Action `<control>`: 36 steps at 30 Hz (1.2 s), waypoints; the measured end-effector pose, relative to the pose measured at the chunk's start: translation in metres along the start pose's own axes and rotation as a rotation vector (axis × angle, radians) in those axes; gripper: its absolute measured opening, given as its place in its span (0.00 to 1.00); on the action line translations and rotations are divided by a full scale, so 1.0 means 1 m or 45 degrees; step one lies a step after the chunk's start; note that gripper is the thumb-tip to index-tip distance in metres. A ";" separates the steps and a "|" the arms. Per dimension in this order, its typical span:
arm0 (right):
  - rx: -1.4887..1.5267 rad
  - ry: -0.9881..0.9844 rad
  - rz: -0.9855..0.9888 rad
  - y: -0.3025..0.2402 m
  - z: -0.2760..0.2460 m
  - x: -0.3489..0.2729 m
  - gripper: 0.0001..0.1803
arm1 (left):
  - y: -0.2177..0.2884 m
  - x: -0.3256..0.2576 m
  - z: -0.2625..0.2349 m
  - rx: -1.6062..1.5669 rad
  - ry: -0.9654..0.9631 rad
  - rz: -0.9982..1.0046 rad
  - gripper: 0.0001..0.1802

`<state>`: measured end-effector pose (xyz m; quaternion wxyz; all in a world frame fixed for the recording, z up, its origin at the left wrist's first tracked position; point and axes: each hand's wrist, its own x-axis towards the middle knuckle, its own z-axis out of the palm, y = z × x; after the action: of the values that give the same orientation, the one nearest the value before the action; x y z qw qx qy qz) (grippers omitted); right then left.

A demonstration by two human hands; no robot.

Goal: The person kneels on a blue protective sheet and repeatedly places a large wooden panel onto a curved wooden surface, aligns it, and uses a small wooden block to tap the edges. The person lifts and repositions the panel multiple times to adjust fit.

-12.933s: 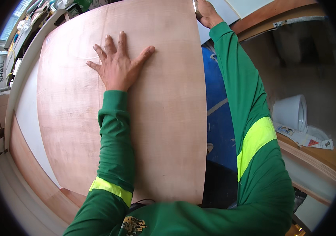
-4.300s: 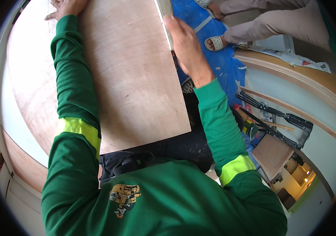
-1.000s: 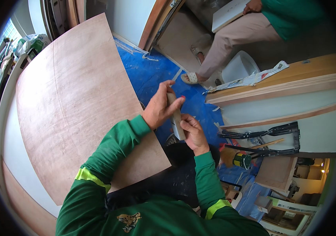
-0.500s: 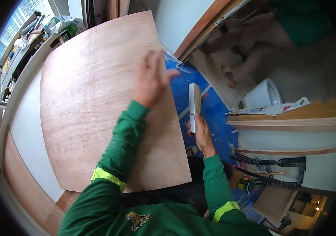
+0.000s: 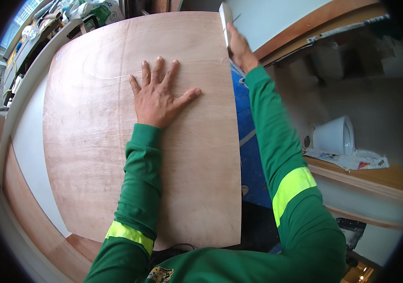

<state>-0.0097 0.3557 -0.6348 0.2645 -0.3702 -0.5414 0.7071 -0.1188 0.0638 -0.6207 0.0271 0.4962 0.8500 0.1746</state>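
Observation:
A large sheet of plywood [image 5: 88, 155] with pale reddish-brown grain lies in front of me. My left hand [image 5: 158, 101] rests flat on it above the middle, fingers spread and nothing held. At the sheet's far right corner, my right hand [image 5: 243, 49] is closed around a long, narrow white block [image 5: 226, 23], which looks like a sanding block. The block stands along the right edge of the plywood, its face against or very close to that edge. My palm hides part of its lower end.
Blue floor covering [image 5: 253, 165] shows right of the sheet. Beyond a wooden door frame [image 5: 300, 23] stands a white toilet [image 5: 331, 135], with a crumpled printed sheet [image 5: 352, 159] beside it. Tools and bags crowd a ledge [image 5: 36, 47] at the far left.
My right hand has carried the block forward from beside the sheet to its far right corner. My left hand, blurred before, has settled flat on the plywood. The view has shifted.

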 end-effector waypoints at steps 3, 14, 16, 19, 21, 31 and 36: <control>-0.027 -0.004 -0.060 -0.012 0.002 0.071 0.40 | -0.001 -0.001 0.003 -0.002 0.027 0.006 0.63; 0.063 0.024 -0.011 -0.007 0.013 0.042 0.38 | -0.002 0.002 0.008 -0.010 0.037 -0.008 0.65; 0.107 0.011 0.154 -0.010 0.016 -0.008 0.37 | -0.005 0.002 0.011 0.010 0.044 -0.007 0.65; 0.011 0.008 0.060 0.004 0.024 -0.100 0.39 | -0.008 0.004 0.011 0.011 0.056 -0.019 0.66; -0.009 0.027 0.025 0.012 0.020 -0.127 0.39 | -0.006 0.005 0.010 -0.001 0.048 -0.025 0.66; 0.047 -0.094 0.032 -0.009 -0.001 0.115 0.36 | -0.005 0.004 0.009 0.011 0.053 0.015 0.66; 0.100 -0.120 -0.018 0.014 -0.040 0.139 0.30 | 0.003 0.006 0.007 -0.017 0.049 0.043 0.66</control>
<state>-0.0589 0.4825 -0.6872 0.2580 -0.3220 -0.5277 0.7425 -0.1180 0.0722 -0.6260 0.0111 0.5067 0.8408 0.1903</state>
